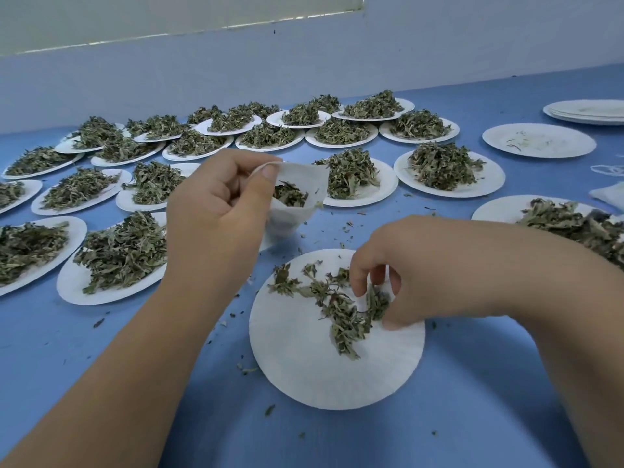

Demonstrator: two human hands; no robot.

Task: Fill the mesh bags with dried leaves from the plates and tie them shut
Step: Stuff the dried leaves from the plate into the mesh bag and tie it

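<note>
My left hand [216,204] holds a white mesh bag [297,214] up above the blue table, pinching its rim so the mouth stays open; some dried leaves lie inside it. Below and to the right, a white paper plate [304,366] sits in front of me with a thin scatter of dried leaves [337,315] on it. My right hand [398,275] reaches down onto that plate, its fingertips curled round a small tuft of the leaves.
Several paper plates heaped with dried leaves [121,251] cover the left and back of the table [472,417]. An almost bare plate [540,140] and a stack of bare plates [587,111] lie at the back right. Leaf crumbs dot the cloth.
</note>
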